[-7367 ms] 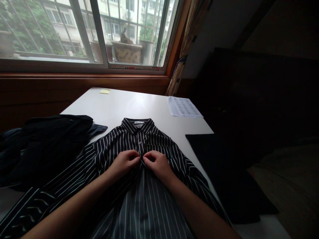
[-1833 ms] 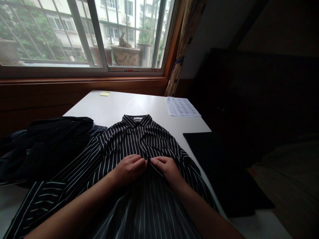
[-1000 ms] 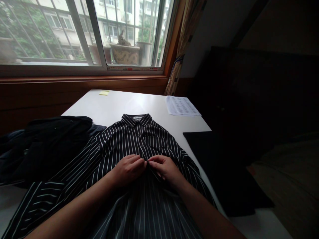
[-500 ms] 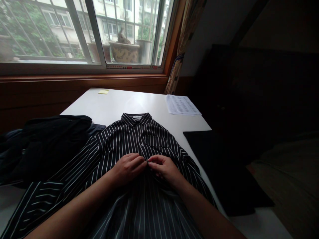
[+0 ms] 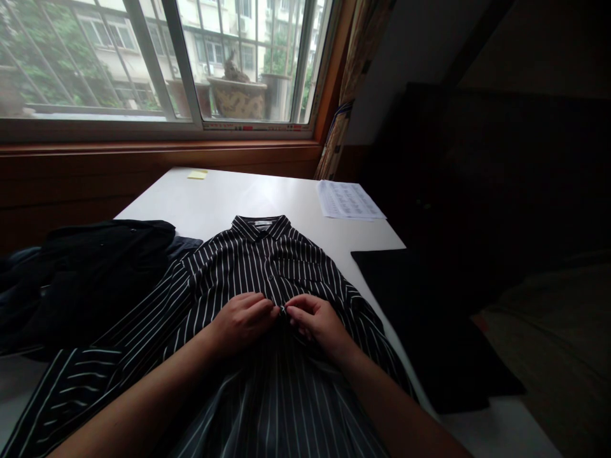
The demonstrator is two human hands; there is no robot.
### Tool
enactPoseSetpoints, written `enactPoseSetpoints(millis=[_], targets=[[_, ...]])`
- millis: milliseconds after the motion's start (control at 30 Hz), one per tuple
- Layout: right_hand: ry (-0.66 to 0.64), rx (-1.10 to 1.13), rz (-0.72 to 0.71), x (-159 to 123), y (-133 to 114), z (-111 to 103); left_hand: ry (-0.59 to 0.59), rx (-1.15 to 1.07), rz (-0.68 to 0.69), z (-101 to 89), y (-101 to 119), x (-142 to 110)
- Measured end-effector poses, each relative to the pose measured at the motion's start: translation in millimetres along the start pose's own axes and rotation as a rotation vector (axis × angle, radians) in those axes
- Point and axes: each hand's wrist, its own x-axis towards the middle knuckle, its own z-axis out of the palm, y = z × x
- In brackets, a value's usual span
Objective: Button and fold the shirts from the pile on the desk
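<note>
A black shirt with white stripes (image 5: pixel 229 267) lies front up on the table, its collar (image 5: pixel 261 229) toward the window. At the middle of its front, my left hand (image 5: pixel 245 321) pinches the front edge with bent fingers. Facing it, my right hand (image 5: pixel 315 321) holds the other side of the front between thumb and forefinger. A small pale spot, perhaps a button, shows between the fingertips. One button (image 5: pixel 270 277) is visible higher on the front, below the collar and beside the chest pocket (image 5: pixel 300 270). The fingers hide the cloth they hold.
Dark folded clothes (image 5: pixel 95 273) are heaped at the left of the white table (image 5: pixel 248 191). Black cloth (image 5: pixel 429 331) lies along the right edge. Printed sheets (image 5: pixel 351 200) and a yellow sticky note (image 5: pixel 197 173) lie at the far side, below a barred window (image 5: pixel 143 63).
The fingertips have shifted slightly and a small gap with a pale spot now shows between them. Both hands stay at the same place on the shirt front.
</note>
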Motion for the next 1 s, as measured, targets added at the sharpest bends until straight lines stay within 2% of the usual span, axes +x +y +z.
enactPoseSetpoints(millis=[67, 167, 267, 400, 633, 1000], targets=[[0.067, -0.107, -0.076, -2, -1, 0, 0.018, -0.006, 0.004, -0.6, 0, 1], [0.154, -0.348, -0.301, -5, -3, 1, 0.035, 0.007, 0.038, -2.8, 1, 3], [0.168, -0.549, -0.515, -7, -4, 3, 0.032, 0.02, 0.056, -5.1, 3, 5], [0.167, -0.724, -0.684, -8, -3, 3, 0.021, 0.01, 0.044, -4.6, 3, 4], [0.144, -0.936, -0.787, -11, 0, 0, 0.034, -0.047, 0.016, 0.0, 0, 0], [0.158, -0.946, -0.823, -13, 0, 1, 0.067, -0.04, 0.029, -5.4, 2, 3]])
